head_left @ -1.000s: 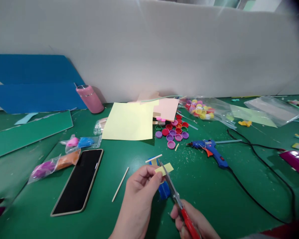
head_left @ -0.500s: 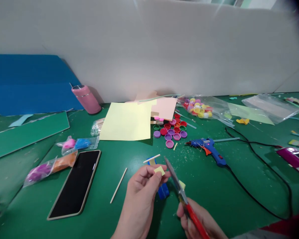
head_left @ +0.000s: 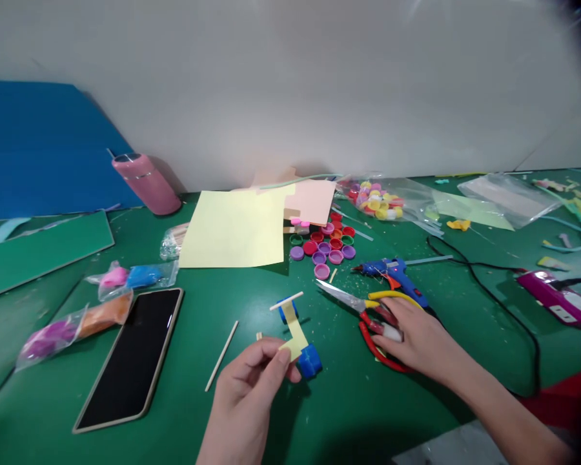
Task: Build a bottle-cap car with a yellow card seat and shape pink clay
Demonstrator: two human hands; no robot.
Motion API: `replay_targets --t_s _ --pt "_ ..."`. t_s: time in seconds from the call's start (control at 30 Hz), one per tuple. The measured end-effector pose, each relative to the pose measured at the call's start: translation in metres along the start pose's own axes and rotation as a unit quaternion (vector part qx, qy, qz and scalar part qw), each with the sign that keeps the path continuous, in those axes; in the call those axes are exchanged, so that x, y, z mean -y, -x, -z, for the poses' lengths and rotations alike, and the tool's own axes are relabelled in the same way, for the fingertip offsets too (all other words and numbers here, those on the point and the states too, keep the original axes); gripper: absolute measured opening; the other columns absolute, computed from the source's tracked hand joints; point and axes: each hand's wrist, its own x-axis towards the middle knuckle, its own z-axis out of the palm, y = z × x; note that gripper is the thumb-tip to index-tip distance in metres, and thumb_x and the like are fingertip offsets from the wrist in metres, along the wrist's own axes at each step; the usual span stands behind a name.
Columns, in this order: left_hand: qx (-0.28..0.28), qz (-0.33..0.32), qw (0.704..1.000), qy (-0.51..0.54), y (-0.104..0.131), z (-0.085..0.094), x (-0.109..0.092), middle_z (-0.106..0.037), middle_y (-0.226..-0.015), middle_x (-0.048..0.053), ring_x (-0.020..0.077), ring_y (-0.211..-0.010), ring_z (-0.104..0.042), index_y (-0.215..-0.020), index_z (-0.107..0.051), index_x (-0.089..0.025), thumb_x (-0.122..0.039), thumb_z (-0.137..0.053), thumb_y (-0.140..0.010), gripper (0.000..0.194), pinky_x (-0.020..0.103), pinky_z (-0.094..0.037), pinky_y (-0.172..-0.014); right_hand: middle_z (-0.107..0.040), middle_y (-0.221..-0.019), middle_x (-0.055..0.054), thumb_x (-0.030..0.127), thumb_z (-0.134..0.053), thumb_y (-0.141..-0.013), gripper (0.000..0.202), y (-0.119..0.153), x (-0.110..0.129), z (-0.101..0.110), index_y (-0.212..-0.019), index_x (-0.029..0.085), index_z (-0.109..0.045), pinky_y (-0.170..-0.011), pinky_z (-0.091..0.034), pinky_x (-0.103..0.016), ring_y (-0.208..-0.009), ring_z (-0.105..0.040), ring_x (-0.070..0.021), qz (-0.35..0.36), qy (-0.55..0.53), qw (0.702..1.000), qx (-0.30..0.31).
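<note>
My left hand (head_left: 256, 381) pinches a small piece of yellow paper (head_left: 293, 349) between thumb and fingers. Just beyond it is a small craft piece: a yellow paper strip (head_left: 296, 328) joins two blue round parts (head_left: 310, 360), and a white stick (head_left: 286, 301) crosses the far one. The held paper overlaps the strip in view; I cannot tell whether they touch. At the right, my right hand (head_left: 407, 332) is closed around the red and yellow handles of a pair of scissors (head_left: 345, 297), low over the table, blades partly apart and pointing left.
A blue glue gun (head_left: 392, 271) lies beyond the scissors, its cord running right to a purple power strip (head_left: 556, 296). Colourful bottle caps (head_left: 322, 248) and a yellow sheet (head_left: 237, 232) lie farther back. At the left are a phone (head_left: 130, 361), bagged clay (head_left: 53, 339) and a pink bottle (head_left: 148, 185).
My right hand has moved right and away from me with the scissors, lowering them towards the table. My left hand has drawn slightly left and down, still pinching the paper, leaving the craft piece more exposed.
</note>
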Motion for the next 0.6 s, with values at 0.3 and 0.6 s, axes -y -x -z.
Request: replay_targets --t_s 0.3,0.6 --pt "0.032 0.021 0.999 -0.021 -0.003 -0.006 0.006 -0.055 -0.057 -0.001 0.0120 -0.060 -0.047 -0.063 -0.062 -0.016 -0.029 -0.061 -0.072 0.016 0.023 -0.036 -0.059 -0.057 -0.116 -0.012 0.025 -0.056 -0.076 0.036 -0.039 0.010 0.004 -0.111 0.014 -0.055 -0.091 -0.044 -0.037 -0.106 -0.052 -0.0232 0.104 -0.036 0.994 0.001" --pt "0.048 0.033 0.998 -0.005 -0.009 -0.006 0.013 -0.056 -0.053 0.000 0.0118 -0.056 -0.048 -0.061 -0.063 -0.015 -0.032 -0.061 -0.072 0.021 0.023 -0.037 -0.058 -0.060 -0.094 -0.005 0.017 -0.049 -0.082 0.020 -0.020 0.063 0.013 -0.101 0.020 -0.056 -0.080 -0.045 -0.028 -0.086 -0.056 -0.0153 0.061 -0.269 0.957 -0.091"
